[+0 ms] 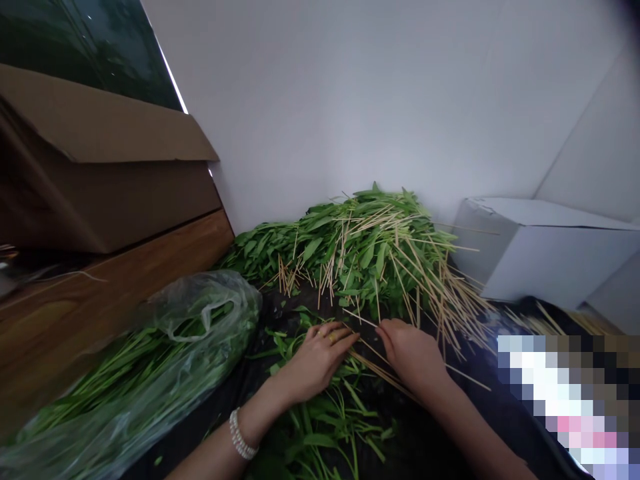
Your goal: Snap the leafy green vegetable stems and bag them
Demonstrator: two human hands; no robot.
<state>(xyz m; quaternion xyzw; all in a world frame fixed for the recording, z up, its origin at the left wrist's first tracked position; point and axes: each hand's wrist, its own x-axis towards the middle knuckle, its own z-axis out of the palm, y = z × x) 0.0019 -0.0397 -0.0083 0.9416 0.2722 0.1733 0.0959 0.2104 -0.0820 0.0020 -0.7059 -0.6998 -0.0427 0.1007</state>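
My right hand (413,350) is closed in a pinch on a thin wooden skewer (361,319), whose tip points left past my fingers. My left hand (323,353) is right beside it, fingers bent and pressed together; what they hold, if anything, is hidden. Two yellowish rings and a white beaded bracelet are on that hand and wrist. Beneath both hands lie loose leafy green stems (325,440) on a dark surface. More skewers (385,370) lie under and between my hands.
Against the white wall rises a heap of skewered leafy greens (370,253), sticks jutting forward and right. A clear plastic bag (220,347) of long greens lies left. A cardboard box (125,193) stands on a wooden surface (165,250); a white box (560,260) is at right.
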